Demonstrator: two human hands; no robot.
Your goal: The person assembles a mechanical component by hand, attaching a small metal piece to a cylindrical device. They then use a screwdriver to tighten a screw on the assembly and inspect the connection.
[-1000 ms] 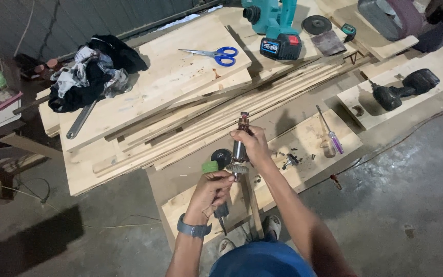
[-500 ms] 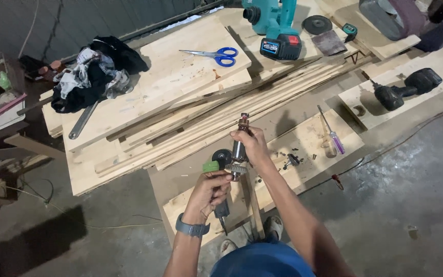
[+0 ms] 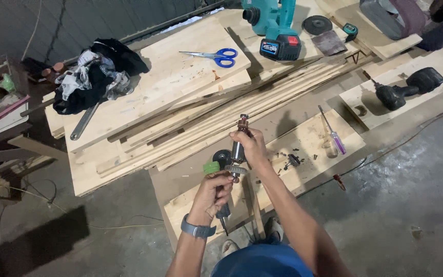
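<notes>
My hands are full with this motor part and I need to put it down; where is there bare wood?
Free: the big board between the scissors and the rag pile. Crowded: the small board beside the right hand, with scattered screws and a screwdriver.

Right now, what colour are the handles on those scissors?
Blue. The scissors lie on a pale wooden board, clearest in the head view.

The one camera sits on my head, looking steeply down and forward over my hands [image 3: 232,169], fairly near them. The tabletop [image 3: 180,66] stretches from 10 to 2 o'clock; concrete floor [image 3: 401,215] lies toward 4.
</notes>
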